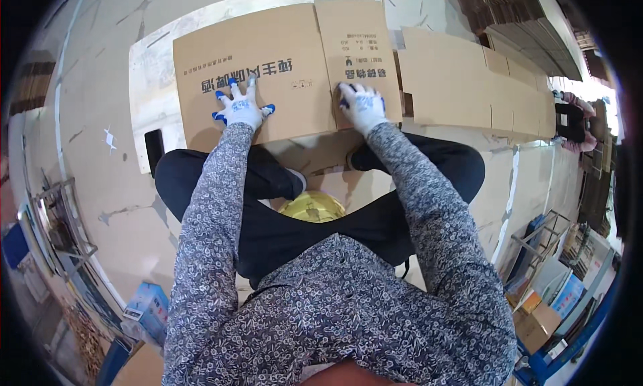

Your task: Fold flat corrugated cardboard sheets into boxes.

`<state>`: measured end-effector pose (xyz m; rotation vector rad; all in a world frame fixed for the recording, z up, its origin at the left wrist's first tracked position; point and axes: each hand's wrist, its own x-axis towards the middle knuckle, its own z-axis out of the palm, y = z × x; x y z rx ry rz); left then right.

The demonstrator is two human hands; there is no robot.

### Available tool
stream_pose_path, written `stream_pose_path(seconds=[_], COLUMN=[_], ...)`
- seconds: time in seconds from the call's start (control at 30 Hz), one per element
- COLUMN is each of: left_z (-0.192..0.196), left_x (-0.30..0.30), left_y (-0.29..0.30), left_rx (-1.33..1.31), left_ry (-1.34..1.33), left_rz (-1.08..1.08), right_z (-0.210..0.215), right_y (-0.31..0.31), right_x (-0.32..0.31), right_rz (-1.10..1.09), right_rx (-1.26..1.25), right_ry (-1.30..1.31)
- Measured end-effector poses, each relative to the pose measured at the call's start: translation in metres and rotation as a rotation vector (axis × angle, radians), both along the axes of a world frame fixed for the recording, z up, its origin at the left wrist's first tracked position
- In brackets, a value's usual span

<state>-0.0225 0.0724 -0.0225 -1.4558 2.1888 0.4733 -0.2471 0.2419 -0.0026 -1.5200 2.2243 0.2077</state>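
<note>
Hands, two of them, in white gloves with blue fingertips, rest on one flat, brown, dark-printed cardboard sheet that lies across one white, rectangular, scuffed table point(151, 85). One crease divides the cardboard sheet point(295, 111) into two visible panels, the left one wider than the right. The left hand point(241, 111) presses palm down on the wider panel, its fingers spread wide and gripping nothing; the right hand point(366, 109) lies on the narrower panel near the crease, its fingers bent and closer together, and whether they grip the cardboard cannot be told. One black, rectangular phone point(155, 145) lies on the table, left of the sheet and near the wearer's left knee. One round, yellow object point(315, 205), its kind unclear, shows between the wearer's two dark-trousered legs. To the right, just beside the first sheet, lies a second brown cardboard sheet point(455, 85), with one co-worker point(576, 121) at its far end. Above it rises one stack of brown, flattened cardboard point(516, 24), the layers too fine to count. One blue box point(147, 305) stands at lower left.
</note>
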Motion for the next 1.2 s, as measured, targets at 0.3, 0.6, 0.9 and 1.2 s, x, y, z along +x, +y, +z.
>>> stream_pose_path(seconds=[0.3,0.6,0.9,1.2], left_z=[-0.007,-0.008,-0.005,-0.002], left_x=[0.009,0.006,0.005,0.002], left_y=[-0.005,0.001,-0.003,0.001], left_rx=[-0.045,-0.052,-0.036,-0.041], left_ry=[0.015,0.005,-0.015,-0.034], left_rz=[-0.014,-0.02,-0.019,-0.032], right_z=[-0.029,-0.05,-0.039,-0.024], right_y=[-0.019,-0.017,-0.023,-0.032], right_x=[-0.084,-0.091,-0.077,-0.036], right_rz=[-0.613,-0.708,-0.724,-0.505], right_rx=[-0.217,-0.236,-0.151,-0.075], right_ry=[0.027,-0.071,0.028,0.13])
